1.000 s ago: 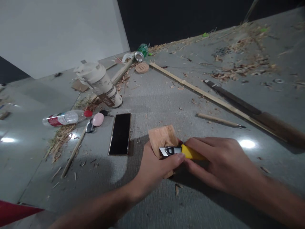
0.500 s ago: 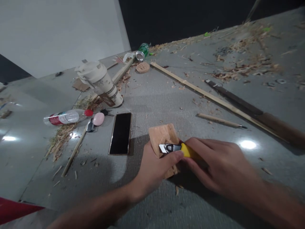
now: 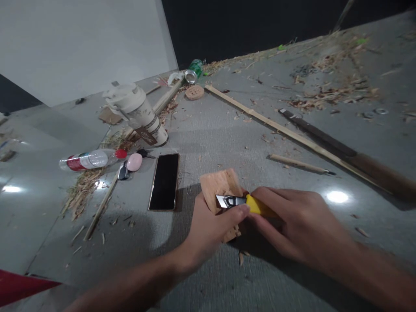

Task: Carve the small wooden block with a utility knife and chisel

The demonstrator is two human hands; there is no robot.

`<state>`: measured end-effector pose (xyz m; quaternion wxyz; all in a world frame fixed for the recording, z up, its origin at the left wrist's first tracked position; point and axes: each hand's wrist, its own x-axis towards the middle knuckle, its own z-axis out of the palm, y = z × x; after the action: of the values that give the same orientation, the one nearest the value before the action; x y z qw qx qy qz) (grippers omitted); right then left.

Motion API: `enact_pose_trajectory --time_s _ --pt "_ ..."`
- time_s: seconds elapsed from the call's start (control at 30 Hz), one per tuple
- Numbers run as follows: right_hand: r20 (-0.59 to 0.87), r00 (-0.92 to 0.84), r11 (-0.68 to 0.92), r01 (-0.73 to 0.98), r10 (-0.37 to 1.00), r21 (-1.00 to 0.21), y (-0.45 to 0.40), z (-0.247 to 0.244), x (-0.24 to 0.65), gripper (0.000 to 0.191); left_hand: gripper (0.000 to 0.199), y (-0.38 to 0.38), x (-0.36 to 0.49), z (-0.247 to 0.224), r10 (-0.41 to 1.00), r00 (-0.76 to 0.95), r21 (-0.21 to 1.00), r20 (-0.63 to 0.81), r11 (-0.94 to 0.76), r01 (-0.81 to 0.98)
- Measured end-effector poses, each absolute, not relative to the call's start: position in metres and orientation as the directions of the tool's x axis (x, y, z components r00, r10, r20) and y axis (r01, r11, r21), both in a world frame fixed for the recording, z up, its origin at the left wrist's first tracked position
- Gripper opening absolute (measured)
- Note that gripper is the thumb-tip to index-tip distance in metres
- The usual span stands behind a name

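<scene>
My left hand (image 3: 211, 229) grips a light-brown block of wood (image 3: 221, 182) from its near side, with the thumb laid along the utility knife. In my right hand (image 3: 292, 221) is the yellow-handled utility knife (image 3: 256, 205), its fingers wrapped round the handle. The short metal blade points left and lies against the carved hollow in the block's upper face. My left thumb tip touches the knife where blade holder and handle meet. Part of the block's lower half is hidden behind my left hand. A few wood shavings (image 3: 241, 258) lie on the floor just below.
A phone (image 3: 164, 182) lies left of the block. Beyond it are a tumbler (image 3: 143, 112), a plastic bottle (image 3: 94, 159) and a green can (image 3: 194, 71). To the right lie a thin pointed stick (image 3: 299, 164), a long bamboo strip (image 3: 276, 125) and a long dark-bladed tool (image 3: 328, 138).
The block has shifted very slightly left in my hands. Both hands and the knife stay almost in the same place.
</scene>
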<state>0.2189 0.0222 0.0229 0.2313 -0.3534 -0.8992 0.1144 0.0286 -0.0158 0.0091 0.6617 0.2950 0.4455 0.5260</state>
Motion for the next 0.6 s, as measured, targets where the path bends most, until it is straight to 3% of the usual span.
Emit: enact_pose_trajectory --time_s 0.6 --pt "0.331 -0.664 0.741 0.58 0.67 -0.338 0.0253 0.0295 0.2233 0.027 0.035 -0.0184 0.0284 0.0121 0.952 0.047 0.89 -0.303 0.3 -0.343"
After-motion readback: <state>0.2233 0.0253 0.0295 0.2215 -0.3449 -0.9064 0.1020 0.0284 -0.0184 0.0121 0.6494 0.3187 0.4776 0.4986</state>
